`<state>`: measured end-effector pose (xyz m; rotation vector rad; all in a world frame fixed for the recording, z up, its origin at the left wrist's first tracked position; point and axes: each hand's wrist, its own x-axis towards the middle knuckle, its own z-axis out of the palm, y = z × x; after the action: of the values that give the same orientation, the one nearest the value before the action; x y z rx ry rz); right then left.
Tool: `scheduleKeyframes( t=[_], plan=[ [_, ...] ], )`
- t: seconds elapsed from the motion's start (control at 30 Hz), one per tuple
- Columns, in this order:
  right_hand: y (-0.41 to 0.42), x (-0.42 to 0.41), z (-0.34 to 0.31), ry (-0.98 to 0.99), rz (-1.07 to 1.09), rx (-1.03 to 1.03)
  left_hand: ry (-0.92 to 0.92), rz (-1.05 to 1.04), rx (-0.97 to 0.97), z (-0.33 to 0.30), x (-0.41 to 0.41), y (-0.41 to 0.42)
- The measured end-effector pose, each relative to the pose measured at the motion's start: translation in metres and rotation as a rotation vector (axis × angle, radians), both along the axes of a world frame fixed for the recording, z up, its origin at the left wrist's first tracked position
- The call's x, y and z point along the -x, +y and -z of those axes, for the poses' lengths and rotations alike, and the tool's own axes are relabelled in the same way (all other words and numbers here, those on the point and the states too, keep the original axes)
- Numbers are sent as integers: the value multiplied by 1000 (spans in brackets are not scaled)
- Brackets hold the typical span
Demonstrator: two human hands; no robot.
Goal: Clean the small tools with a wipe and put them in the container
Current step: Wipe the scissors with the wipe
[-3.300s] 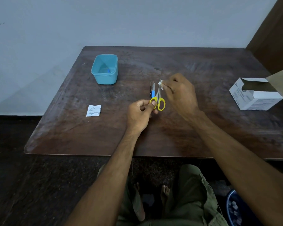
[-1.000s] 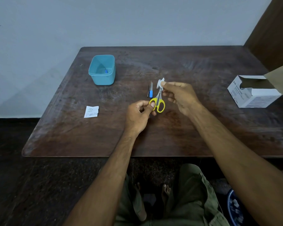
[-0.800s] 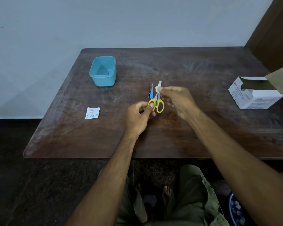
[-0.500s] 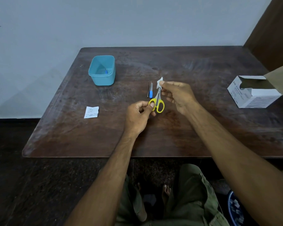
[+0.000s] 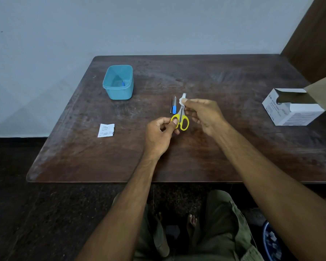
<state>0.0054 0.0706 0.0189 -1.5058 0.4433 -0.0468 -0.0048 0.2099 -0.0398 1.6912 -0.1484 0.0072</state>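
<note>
Table (image 5: 177, 162): dark wood; carried all items.
Wipe box (image 5: 292, 108): open, at right edge, well apart from the hands.
Container (image 5: 118, 82): teal, far left; one small blue item already inside.
Right hand (image 5: 202, 114): fingers pinched the wipe (image 5: 182, 100) around the blades; it had slid between handle and tip over the last second, so wiping continued.
Left hand (image 5: 159, 133): fingers gripped the yellow handle of the scissors (image 5: 181, 120), held just above the table.
Remaining tools (image 5: 173, 107): lay just beside the blades, not yet cleaned.
Wrapper (image 5: 106, 130): torn, left of the hands.

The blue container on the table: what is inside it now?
Inside the blue container one small blue item lies near the right side of the bottom. It is too small to identify. The near wall hides the front part of the bottom, so anything lying there cannot be seen.
</note>
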Motion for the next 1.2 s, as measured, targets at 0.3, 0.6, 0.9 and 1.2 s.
scheduleKeyframes(
  t=[0.3,0.6,0.9,1.2],
  plan=[
    [-18,2,8,-302,80,388,1,-36,-16,3,-1,-2],
    [-26,-11,-23,-468,-714,1730,-17,-30,-47,5,-1,-3],
    [-42,-21,-35,-687,-554,1642,-33,-8,-50,3,-1,-2],
    [-37,-19,-28,-699,-745,1720,-35,18,-70,5,-1,-2]
  ],
)
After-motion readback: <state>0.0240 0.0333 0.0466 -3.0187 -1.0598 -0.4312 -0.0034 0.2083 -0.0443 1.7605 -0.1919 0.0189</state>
